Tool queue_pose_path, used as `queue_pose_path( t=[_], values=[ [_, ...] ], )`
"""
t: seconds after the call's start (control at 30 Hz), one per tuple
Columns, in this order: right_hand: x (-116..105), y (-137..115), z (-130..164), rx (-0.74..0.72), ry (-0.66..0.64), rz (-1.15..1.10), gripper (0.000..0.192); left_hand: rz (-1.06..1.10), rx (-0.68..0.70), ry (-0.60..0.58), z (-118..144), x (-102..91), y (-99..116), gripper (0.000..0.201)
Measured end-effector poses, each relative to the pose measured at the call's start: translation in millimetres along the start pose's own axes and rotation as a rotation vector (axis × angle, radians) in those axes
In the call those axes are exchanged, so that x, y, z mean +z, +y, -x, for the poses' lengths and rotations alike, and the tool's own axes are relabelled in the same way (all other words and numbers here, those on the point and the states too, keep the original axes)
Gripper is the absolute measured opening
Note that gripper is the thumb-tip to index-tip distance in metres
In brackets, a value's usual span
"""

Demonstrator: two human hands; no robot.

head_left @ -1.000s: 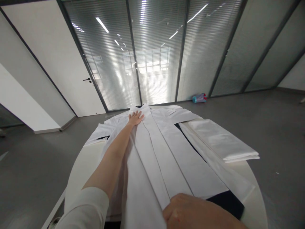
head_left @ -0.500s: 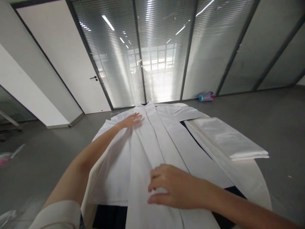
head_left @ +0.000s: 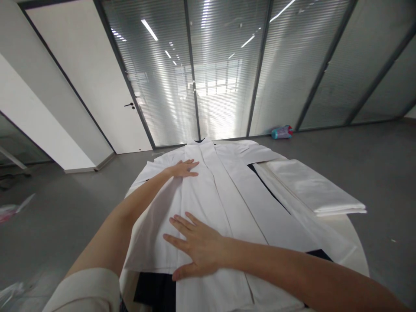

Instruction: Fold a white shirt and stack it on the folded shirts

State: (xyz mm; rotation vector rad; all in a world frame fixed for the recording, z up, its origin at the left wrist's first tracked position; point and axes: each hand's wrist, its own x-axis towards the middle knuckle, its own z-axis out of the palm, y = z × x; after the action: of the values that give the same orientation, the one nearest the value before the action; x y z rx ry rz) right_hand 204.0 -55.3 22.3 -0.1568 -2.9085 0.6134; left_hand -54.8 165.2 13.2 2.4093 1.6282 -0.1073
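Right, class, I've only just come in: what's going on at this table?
A person is leaning over a round white table with a long white garment spread out on it, collar at the far end. Both hands lie flat and open on the cloth: the left hand far up near the shoulder, the right hand close by on the lower left panel. A folded white cloth sits on the table's right side, and something dark shows under the garment's near edge.

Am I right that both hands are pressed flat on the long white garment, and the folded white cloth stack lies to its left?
Not quite. In the head view the folded white cloth stack lies to the right of the long white garment. The left hand and right hand do rest flat on it.
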Motion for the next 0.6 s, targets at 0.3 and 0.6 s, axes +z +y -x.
queue_pose_path(
  t=[0.3,0.6],
  values=[
    [6,0,1,-0.050,0.092,0.103,0.090,0.057,-0.112,0.190,-57,6.3,23,0.099],
    [9,0,0,-0.123,0.098,0.225,0.093,0.089,-0.306,0.341,-85,10.2,13,0.085]
  ],
)
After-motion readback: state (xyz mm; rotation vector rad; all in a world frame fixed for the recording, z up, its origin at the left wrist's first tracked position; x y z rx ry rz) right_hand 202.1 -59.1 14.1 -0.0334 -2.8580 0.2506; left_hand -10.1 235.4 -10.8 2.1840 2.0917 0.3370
